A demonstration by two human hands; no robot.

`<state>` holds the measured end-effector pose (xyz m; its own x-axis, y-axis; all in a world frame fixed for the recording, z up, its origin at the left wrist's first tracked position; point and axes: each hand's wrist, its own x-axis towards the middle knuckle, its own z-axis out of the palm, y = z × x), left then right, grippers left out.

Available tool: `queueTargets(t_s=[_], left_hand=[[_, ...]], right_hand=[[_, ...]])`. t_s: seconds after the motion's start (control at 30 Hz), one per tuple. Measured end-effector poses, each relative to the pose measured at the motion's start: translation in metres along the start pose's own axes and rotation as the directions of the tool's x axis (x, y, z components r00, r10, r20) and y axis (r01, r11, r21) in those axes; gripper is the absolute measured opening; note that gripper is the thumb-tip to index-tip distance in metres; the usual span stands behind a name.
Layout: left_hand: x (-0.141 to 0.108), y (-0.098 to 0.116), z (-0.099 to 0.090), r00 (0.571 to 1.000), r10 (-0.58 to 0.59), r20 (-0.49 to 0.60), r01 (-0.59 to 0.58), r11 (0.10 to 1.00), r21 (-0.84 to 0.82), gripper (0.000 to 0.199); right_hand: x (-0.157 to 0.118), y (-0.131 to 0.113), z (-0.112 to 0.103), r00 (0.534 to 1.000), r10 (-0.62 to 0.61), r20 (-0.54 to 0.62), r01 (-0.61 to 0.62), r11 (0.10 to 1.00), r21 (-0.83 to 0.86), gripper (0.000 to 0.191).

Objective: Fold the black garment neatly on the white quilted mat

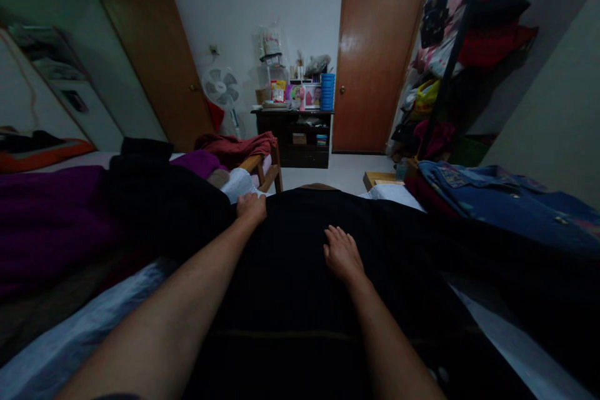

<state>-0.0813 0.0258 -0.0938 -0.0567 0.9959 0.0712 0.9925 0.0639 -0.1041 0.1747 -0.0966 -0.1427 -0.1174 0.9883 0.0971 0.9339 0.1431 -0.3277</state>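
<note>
A black jacket (290,275) lies spread out in front of me, with a brown collar edge (319,187) at its far end and a thin light seam running across its near part. Its dark sleeves reach out to both sides. At the jacket's far left shoulder, my left hand (252,207) has its fingers curled over the cloth. My right hand (343,253) rests flat on the jacket, right of its middle, fingers stretched out and holding nothing. The dim light hides the folds of the black cloth.
Purple clothing (51,219) lies to the left and a folded denim jacket (506,200) to the right. Beyond the pale bedding stand a wooden rail (267,172), a fan (222,87) and a dark cabinet (293,153). Bags (492,37) hang at the right.
</note>
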Motion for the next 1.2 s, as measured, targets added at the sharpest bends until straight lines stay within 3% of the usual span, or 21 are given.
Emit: queueTargets(t_s=[0.17,0.27,0.47,0.6,0.7,0.8,1.0,1.2], left_hand=[[0.011,-0.017,-0.007,0.99,-0.076,0.121,0.074,0.997,0.015,0.049],[0.011,-0.016,-0.01,0.993,-0.051,0.11,0.05,0.999,0.011,0.048],[-0.001,-0.01,-0.004,0.995,0.072,-0.064,-0.071,0.997,0.032,0.039],[-0.013,0.008,0.011,0.922,0.268,-0.278,-0.247,0.963,0.111,0.042],[-0.022,0.028,0.022,0.946,0.278,-0.169,-0.278,0.96,0.025,0.037],[-0.031,0.041,0.036,0.972,0.217,-0.088,-0.222,0.973,-0.057,0.039],[-0.033,0.041,0.05,0.997,0.075,0.006,-0.073,0.988,-0.134,0.058],[-0.032,0.042,0.046,0.997,0.055,0.053,-0.046,0.987,-0.152,0.068]], right_hand=[[-0.001,-0.001,-0.001,1.0,0.004,-0.01,-0.004,1.0,0.009,0.05],[-0.001,-0.001,-0.002,1.0,0.005,-0.002,-0.005,1.0,0.009,0.05],[-0.001,-0.001,-0.002,1.0,0.007,-0.003,-0.007,1.0,0.01,0.05],[-0.001,-0.002,-0.002,1.0,0.012,0.003,-0.012,1.0,0.014,0.05],[-0.001,-0.002,-0.002,1.0,0.016,0.007,-0.016,1.0,0.018,0.05],[0.0,-0.002,-0.002,1.0,0.023,0.001,-0.023,1.0,0.018,0.05],[0.0,-0.003,-0.004,0.999,0.029,0.018,-0.029,0.999,0.032,0.05],[0.0,-0.005,-0.005,0.999,0.03,0.027,-0.031,0.999,0.02,0.05]])
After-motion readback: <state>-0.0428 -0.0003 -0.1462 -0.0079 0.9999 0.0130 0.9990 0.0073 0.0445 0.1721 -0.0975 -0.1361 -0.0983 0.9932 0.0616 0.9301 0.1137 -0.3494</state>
